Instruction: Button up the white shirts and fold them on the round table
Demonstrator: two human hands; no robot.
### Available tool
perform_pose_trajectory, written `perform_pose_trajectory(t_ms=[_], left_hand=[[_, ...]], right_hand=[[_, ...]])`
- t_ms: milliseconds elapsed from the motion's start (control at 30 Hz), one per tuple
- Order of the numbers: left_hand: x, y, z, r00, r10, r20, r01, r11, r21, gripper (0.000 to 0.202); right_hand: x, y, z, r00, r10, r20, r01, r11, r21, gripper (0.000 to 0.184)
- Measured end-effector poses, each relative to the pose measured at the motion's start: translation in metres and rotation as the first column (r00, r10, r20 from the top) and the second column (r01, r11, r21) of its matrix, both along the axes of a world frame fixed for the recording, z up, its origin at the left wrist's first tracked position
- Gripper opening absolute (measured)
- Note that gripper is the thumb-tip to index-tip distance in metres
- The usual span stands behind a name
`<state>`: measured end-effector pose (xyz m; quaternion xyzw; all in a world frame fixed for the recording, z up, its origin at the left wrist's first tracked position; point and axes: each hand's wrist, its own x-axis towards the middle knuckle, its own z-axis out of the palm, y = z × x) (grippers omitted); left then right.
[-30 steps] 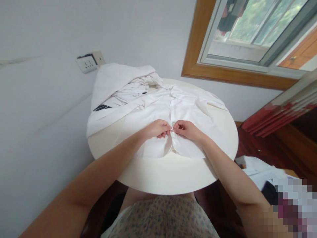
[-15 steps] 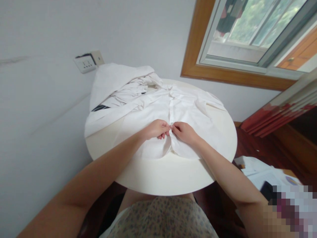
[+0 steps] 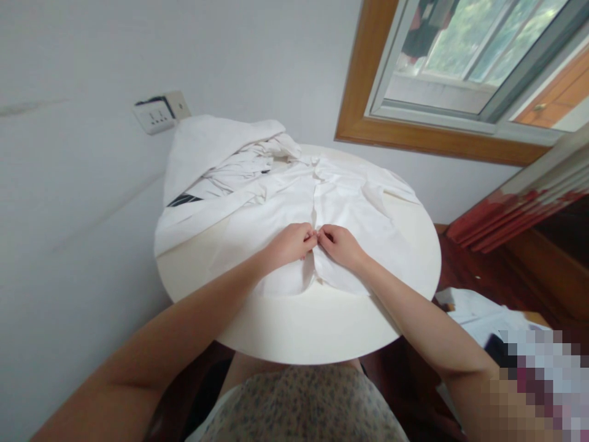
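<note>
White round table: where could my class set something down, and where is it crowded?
Bare: the table between the white shirt and near edge, flanked by forearms; also right, between shirt and edge. Crowded: far left, under bundled cloth; centre, where left hand and right hand meet on the shirt.

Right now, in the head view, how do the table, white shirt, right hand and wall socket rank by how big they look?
1. Table
2. White shirt
3. Right hand and wall socket: look too alike to rank
</note>
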<state>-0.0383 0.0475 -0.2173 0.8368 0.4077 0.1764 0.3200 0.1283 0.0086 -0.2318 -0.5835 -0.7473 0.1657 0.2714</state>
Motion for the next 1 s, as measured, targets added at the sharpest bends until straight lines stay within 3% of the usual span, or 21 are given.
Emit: perform_pose_trajectory(t_ms=[100,233,333,433,533,667,767,867,1000], left_hand=[[0.002,0.001,-0.002,0.998,0.007,0.065,0.003,0.989,-0.147,0.016],[0.002,0.004,-0.001,0.977,0.073,0.201,0.028,0.888,-0.459,0.014],[0.000,0.008,-0.002,0.961,0.067,0.269,0.095,0.832,-0.547,0.013],[-0.001,0.011,-0.004,0.963,0.040,0.266,0.121,0.820,-0.560,0.013],[-0.001,0.012,-0.006,0.973,0.022,0.231,0.101,0.857,-0.506,0.015],[-0.003,0.011,-0.006,0.984,-0.042,0.171,0.088,0.959,-0.271,0.018],[-0.004,0.010,-0.004,0.993,-0.047,0.110,0.060,0.991,-0.119,0.017],[-0.001,0.009,-0.002,0.989,-0.010,0.150,0.041,0.977,-0.208,0.019],[-0.001,0.008,0.005,0.971,0.063,0.230,0.062,0.866,-0.496,0.023]], right_hand=[[0.000,-0.001,-0.001,0.999,-0.017,-0.051,0.018,1.000,0.008,0.030],[-0.003,-0.004,0.002,0.998,-0.052,-0.044,0.053,0.998,0.021,0.028],[-0.006,-0.007,0.004,0.997,-0.069,0.032,0.068,0.997,0.038,0.025],[-0.006,-0.006,0.004,0.995,-0.060,0.084,0.056,0.997,0.049,0.024],[-0.003,-0.002,-0.001,1.000,-0.025,0.005,0.025,0.999,0.029,0.029],[-0.001,0.002,-0.006,0.979,0.002,-0.201,0.000,1.000,0.010,0.035],[-0.003,0.005,-0.009,0.942,-0.004,-0.336,0.012,1.000,0.022,0.039],[-0.003,0.008,-0.011,0.897,-0.002,-0.441,-0.007,1.000,-0.019,0.042],[0.000,0.011,-0.012,0.871,0.018,-0.491,-0.076,0.992,-0.099,0.044]])
